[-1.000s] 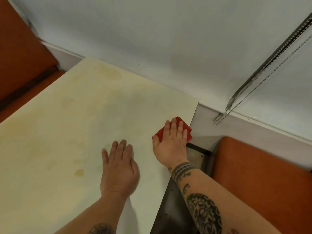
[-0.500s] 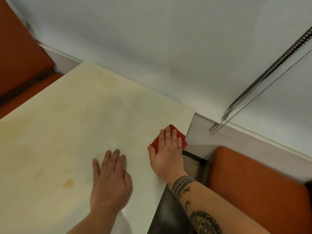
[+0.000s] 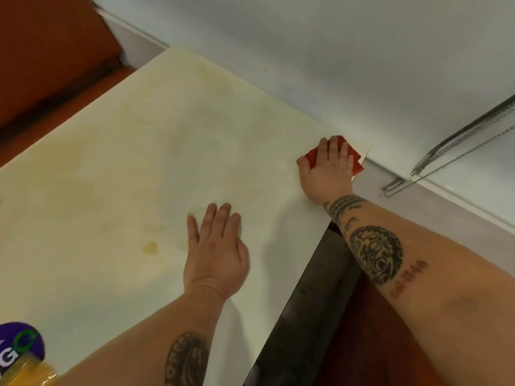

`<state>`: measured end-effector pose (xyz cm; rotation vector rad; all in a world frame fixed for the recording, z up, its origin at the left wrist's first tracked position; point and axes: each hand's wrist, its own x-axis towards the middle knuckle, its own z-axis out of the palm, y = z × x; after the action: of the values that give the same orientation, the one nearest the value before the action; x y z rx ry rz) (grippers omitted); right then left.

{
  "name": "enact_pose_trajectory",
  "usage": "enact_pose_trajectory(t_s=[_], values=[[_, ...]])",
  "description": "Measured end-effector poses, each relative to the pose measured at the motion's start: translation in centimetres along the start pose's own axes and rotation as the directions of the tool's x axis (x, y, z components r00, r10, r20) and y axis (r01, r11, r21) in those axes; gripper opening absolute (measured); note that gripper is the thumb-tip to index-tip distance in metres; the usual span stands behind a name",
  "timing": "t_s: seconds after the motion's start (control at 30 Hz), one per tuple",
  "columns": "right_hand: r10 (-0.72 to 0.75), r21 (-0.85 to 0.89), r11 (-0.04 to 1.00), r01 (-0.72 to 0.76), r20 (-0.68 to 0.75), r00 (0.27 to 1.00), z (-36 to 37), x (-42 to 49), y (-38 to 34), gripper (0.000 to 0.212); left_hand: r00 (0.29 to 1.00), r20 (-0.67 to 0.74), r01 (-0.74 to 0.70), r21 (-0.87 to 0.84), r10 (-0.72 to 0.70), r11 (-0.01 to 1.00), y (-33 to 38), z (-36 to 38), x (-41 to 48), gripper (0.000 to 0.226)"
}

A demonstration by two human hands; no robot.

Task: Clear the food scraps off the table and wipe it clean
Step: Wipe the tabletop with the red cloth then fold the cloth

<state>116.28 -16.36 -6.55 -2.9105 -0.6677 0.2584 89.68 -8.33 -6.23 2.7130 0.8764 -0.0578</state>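
The wiping appears to be under way but far from finished. The person's right hand [image 3: 327,171] lies flat on a folded red cloth [image 3: 357,164] at the far right corner of the table [image 3: 125,162], right up against the pale wall. Its fingers are straight and close together and press down on the cloth rather than gripping it, and the thumb is spread toward the left. The left hand [image 3: 216,252] rests palm down on the bare surface near the right edge. Its fingers are also straight and nearly together and hold nothing, so it seems only to brace the body. No solid food scraps show anywhere on the visible part of the surface, so that half of the job looks done, though the near left corner is partly cut off by the frame. A small yellow spot [image 3: 150,247] sits just left of the left hand. Broader yellowish smears [image 3: 83,190] cover the left half and run toward the far left corner. The area around the two hands looks paler and cleaner. A purple-labelled container [image 3: 19,346] stands at the near left edge, too cropped to identify. Most of the surface therefore seems to need the cloth yet.
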Motion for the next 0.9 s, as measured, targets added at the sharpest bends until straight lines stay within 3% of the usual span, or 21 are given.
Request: enact_pose_trajectory(t_s=[0.13,0.2,0.27,0.33,0.4,0.47,0.57,0.7,0.8,0.9], values=[[0.095,0.010,0.995,-0.095,0.013,0.995,0.3,1.5,-1.7,0.077,1.000,0.007,0.002,0.002,-0.002,1.000,-0.1,0.1,0.0,0.068],[0.065,-0.007,0.998,-0.065,0.015,0.998,0.3,1.2,-2.2,0.076,1.000,-0.001,0.004,-0.001,-0.004,1.000,-0.2,0.2,0.0,0.067],[-0.096,-0.025,0.995,0.096,0.028,0.995,0.2,-0.5,-2.4,0.075,1.000,-0.008,0.006,-0.011,-0.006,1.000,-0.1,0.2,-0.1,0.066],[-0.314,-0.011,0.949,0.315,0.048,0.948,0.6,-3.0,-1.9,0.074,1.000,-0.021,0.001,-0.013,-0.001,1.000,0.0,0.3,-0.1,0.063],[-0.408,0.004,0.912,0.409,0.088,0.909,0.5,-3.6,-0.6,0.074,1.000,-0.030,-0.006,-0.011,0.006,1.000,-0.1,0.4,-0.2,0.062],[-0.352,-0.004,0.935,0.354,0.081,0.932,-0.2,-1.3,0.8,0.076,0.999,-0.042,-0.003,-0.017,0.002,1.000,-0.2,0.6,-0.1,0.061],[-0.146,-0.077,0.986,0.149,0.036,0.989,-1.0,2.4,1.5,0.077,0.998,-0.065,-0.005,-0.037,0.003,0.999,-0.3,0.8,-0.1,0.061],[-0.017,-0.049,0.999,0.018,0.018,1.000,-0.6,4.1,-1.0,0.076,0.996,-0.090,-0.013,-0.030,0.010,0.999,-0.4,1.0,0.0,0.060],[-0.203,-0.046,0.978,0.205,0.056,0.978,-0.6,2.7,-2.7,0.072,0.996,-0.092,-0.013,-0.035,0.010,0.999,-0.4,1.0,0.0,0.060],[-0.416,0.028,0.909,0.416,0.091,0.905,0.4,-1.7,-2.3,0.067,0.996,-0.094,-0.010,-0.043,0.006,0.999,-0.4,1.0,0.0,0.060]])
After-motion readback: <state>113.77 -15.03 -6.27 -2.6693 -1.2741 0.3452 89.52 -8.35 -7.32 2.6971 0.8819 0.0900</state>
